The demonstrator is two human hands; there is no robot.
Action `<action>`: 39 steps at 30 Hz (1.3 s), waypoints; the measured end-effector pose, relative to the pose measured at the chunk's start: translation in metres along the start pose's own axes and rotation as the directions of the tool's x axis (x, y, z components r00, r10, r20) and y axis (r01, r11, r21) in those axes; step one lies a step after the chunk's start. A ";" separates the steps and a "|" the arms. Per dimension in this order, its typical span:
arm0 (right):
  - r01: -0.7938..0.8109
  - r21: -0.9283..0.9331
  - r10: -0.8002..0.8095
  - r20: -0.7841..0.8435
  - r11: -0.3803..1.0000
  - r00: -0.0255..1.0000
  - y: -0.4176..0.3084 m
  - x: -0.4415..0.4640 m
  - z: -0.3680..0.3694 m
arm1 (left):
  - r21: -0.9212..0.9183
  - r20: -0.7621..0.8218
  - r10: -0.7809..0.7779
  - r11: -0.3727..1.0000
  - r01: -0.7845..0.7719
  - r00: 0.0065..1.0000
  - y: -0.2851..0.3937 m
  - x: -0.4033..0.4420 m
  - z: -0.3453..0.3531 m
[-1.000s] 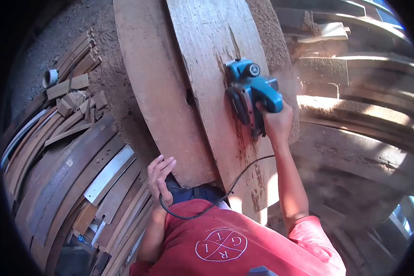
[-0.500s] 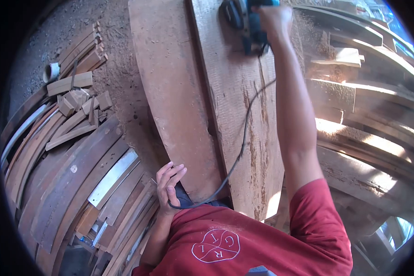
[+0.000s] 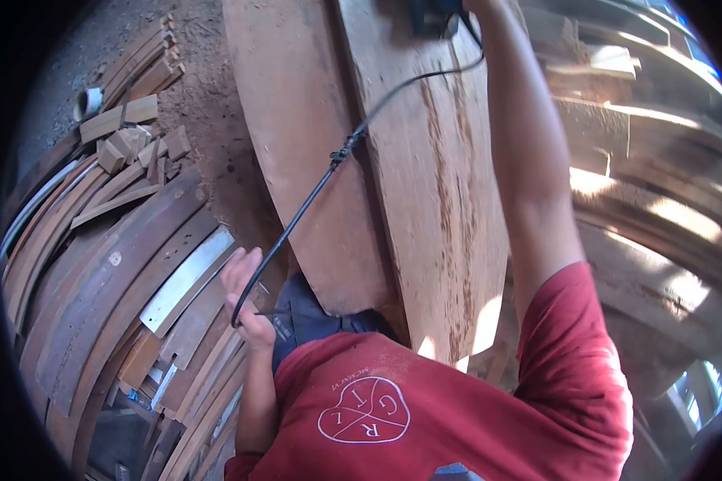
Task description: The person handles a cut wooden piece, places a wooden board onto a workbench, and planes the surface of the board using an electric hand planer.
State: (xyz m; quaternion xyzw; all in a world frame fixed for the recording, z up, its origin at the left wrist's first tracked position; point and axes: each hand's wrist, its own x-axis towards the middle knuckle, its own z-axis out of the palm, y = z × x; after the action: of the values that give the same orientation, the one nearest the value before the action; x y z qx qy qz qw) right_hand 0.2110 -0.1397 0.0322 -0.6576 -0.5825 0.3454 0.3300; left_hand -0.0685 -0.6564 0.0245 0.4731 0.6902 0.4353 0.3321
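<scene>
At the top edge, my right hand is mostly cut off by the frame, at the end of my outstretched arm. It grips a teal and black electric planer, only partly in view, on a rough wooden plank. The planer's black cord runs down across the boards, with a knot or wrap along it, to my left hand. That hand, slightly blurred, is loosely closed around the cord beside my waist. A second, smoother reddish board lies left of the plank.
Stacked curved boards and strips fill the left side, with short wood offcuts and a roll of tape above them. More sunlit planks lie at the right. Sawdust covers the ground.
My right hand and the planer have moved farther up, toward the frame's edge. My left hand has moved left and slightly up, drawing the slack cord into a straighter line.
</scene>
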 end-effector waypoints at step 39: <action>-0.104 -0.449 0.013 -0.202 0.888 0.979 -0.028 -0.007 0.034 | 0.066 0.150 -0.033 0.998 0.024 0.988 0.015 0.080 -0.012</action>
State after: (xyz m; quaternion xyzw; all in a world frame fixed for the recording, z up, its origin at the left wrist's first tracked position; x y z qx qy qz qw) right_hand 0.1667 -0.1428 0.0371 -0.7644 -0.5923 0.1431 0.2104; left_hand -0.1000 -0.5823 0.0392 0.5051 0.6833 0.3713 0.3743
